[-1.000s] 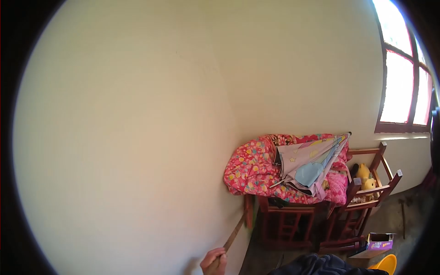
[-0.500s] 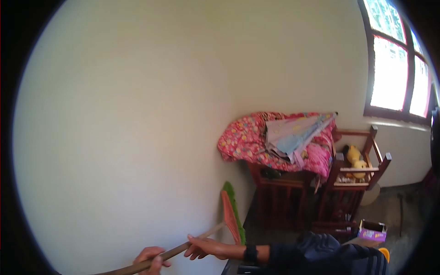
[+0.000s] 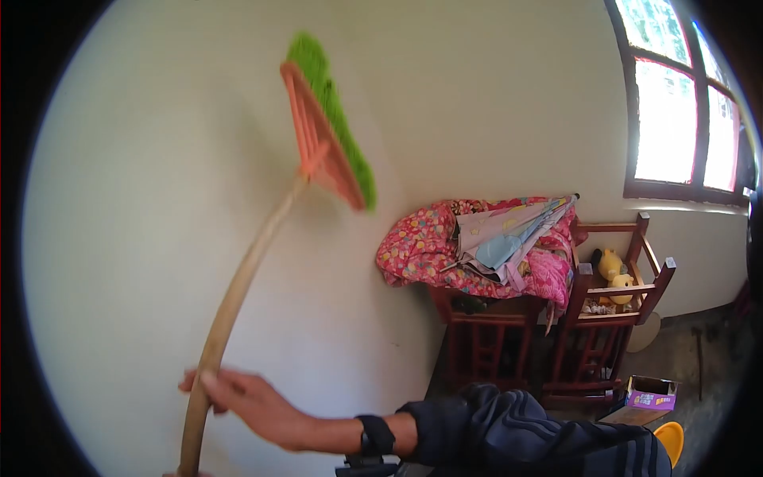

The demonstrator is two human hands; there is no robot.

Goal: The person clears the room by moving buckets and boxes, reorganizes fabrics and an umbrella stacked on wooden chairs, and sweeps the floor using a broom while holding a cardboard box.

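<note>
Head view, broom: the broom (image 3: 253,258) is up in front of the pale, smooth wall (image 3: 143,207); I can't tell if it touches it.
Broom stick: long, round, a bit bent-looking, and light brown like wood.
Broom top: orange and three-sided, like plastic, with ribs; fuzzy green bristles (image 3: 338,119) run along one edge.
Right hand: the right hand (image 3: 250,401) curls round the stick, thumb in front; a black strap (image 3: 375,436) goes round the wrist.
Left hand: just a bit of the left hand (image 3: 205,475) shows by the stick at the bottom edge, so I can't tell how it grips.
Sleeve: dark cloth with folds and stripes.
Flowery cloth: the pink cloth (image 3: 417,242) is puffy and wrinkly, on dark red wooden furniture (image 3: 497,350).
Umbrella: the umbrella (image 3: 501,246), thin and floppy, has a blue cloud shape.
Toy: yellow and rounded (image 3: 612,266).
Box label: the purple box (image 3: 652,397) has pale marks too small to read.
</note>
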